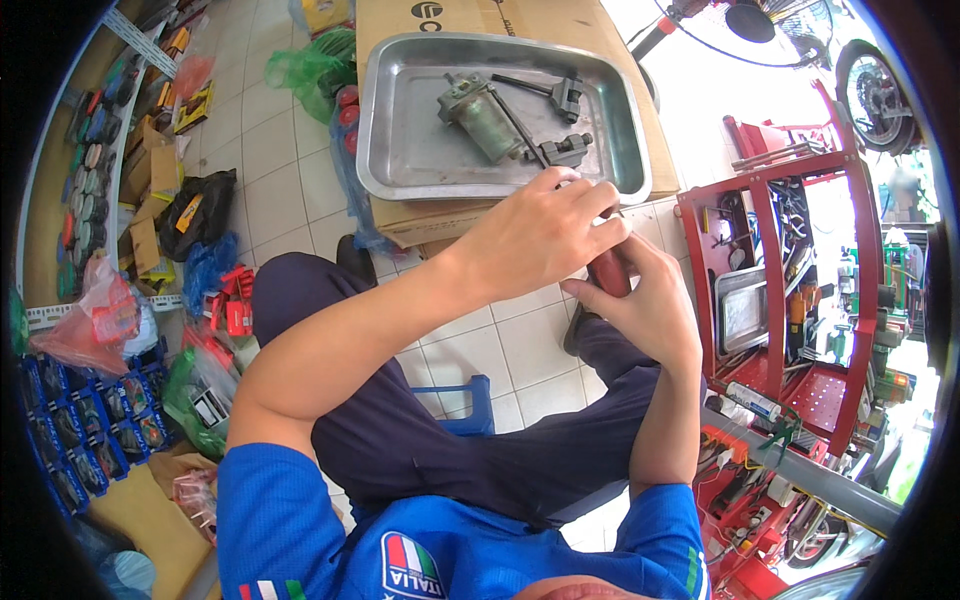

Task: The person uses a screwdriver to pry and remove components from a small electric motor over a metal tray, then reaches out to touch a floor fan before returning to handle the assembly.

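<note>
Tiled workshop floor, one steel tray (400, 150) at twelve o'clock, three metal parts inside.
Both hands together: left hand (535, 235), right hand (645, 305), clamped on one dark-red handle (608, 272).

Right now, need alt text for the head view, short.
Seated person's left hand and right hand together grip a dark red tool handle in front of a metal tray that holds a greenish motor part and black metal pieces on a cardboard box. A red tool cart stands to the right on the tiled floor.
</note>
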`<state>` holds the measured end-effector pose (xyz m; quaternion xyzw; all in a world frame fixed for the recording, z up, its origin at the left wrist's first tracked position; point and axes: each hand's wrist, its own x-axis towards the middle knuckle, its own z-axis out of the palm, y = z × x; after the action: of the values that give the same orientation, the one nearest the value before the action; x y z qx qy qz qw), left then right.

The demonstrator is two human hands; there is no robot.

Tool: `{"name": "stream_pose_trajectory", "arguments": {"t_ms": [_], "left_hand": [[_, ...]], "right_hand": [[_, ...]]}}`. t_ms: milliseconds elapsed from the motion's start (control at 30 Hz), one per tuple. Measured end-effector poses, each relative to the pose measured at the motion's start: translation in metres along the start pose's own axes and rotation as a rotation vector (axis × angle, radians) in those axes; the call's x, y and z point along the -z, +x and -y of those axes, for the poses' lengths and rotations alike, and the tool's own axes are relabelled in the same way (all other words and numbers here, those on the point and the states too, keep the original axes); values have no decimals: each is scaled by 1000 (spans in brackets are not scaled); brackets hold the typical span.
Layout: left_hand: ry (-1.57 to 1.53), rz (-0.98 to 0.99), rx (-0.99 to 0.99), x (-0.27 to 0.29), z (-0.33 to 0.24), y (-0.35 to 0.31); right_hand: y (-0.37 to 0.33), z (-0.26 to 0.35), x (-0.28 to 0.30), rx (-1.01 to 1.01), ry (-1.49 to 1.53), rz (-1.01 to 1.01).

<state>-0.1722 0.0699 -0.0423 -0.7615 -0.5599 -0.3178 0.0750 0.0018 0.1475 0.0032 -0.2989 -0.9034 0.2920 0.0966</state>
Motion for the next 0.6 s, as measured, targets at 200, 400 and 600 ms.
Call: {"name": "stream_pose_trajectory", "arguments": {"t_ms": [200,400,600], "left_hand": [[-11,3,21,4,11,-1],[-38,24,64,8,16,0],[46,21,34,7,12,2]], "right_hand": [[2,0,11,-179,89,22],[-1,-8,8,-16,140,-57],[0,-8,6,-96,117,-15]]}}
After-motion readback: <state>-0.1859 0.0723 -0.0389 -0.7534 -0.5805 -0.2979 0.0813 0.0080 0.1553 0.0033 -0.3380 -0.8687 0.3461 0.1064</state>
